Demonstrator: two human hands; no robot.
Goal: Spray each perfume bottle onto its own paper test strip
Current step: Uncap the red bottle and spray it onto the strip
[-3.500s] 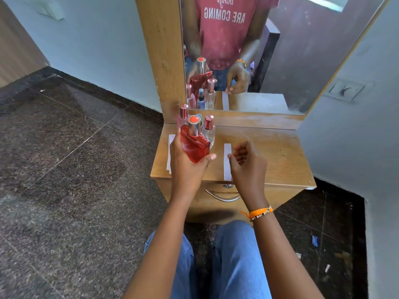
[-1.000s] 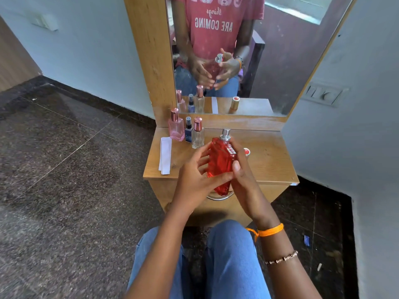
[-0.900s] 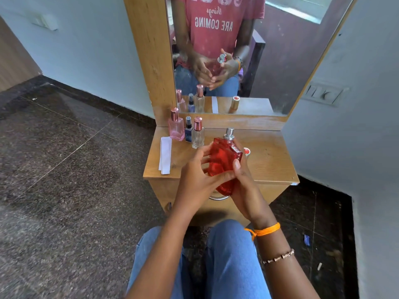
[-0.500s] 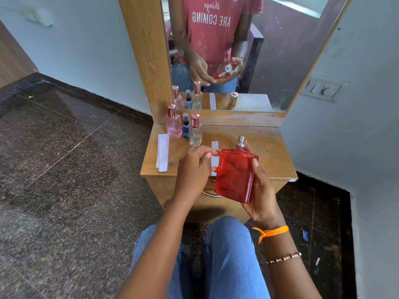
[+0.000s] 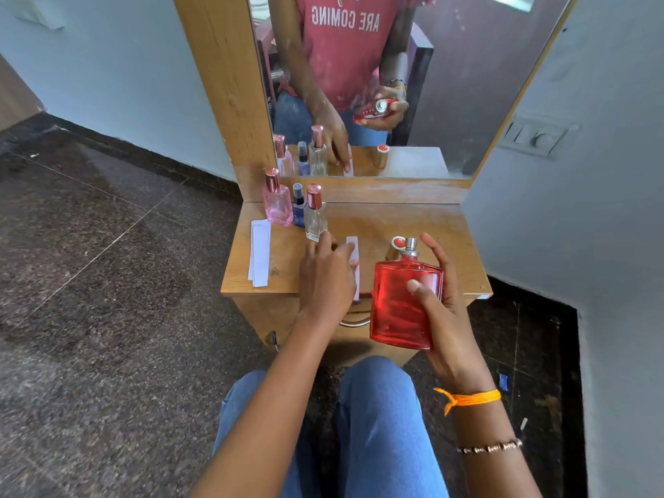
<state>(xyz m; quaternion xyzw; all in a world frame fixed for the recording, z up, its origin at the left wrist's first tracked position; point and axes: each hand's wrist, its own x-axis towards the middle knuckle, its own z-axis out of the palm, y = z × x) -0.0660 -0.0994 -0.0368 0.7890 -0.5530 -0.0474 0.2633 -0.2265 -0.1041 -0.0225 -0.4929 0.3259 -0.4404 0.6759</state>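
Note:
My right hand (image 5: 443, 303) grips a flat red perfume bottle (image 5: 402, 303) with its silver nozzle bare, held upright in front of the wooden table (image 5: 424, 224). Its red-topped cap (image 5: 395, 246) stands on the table behind it. My left hand (image 5: 327, 278) rests palm down on a single white paper test strip (image 5: 353, 246), fingers touching it. A small stack of spare strips (image 5: 259, 253) lies at the table's left. A pink bottle (image 5: 277, 199), a small dark blue bottle (image 5: 298, 206) and a clear bottle (image 5: 315, 213) stand at the back left.
A mirror (image 5: 449, 84) in a wooden frame rises behind the table and reflects the person and the bottles. A metal drawer handle (image 5: 354, 323) sits under the tabletop. My knees in blue jeans (image 5: 377, 418) are just below. A wall switch panel (image 5: 535, 138) is at the right.
The cap came off the red bottle and now stands on the table. The bottle passed from my left hand to my right. My left hand moved down onto the single strip.

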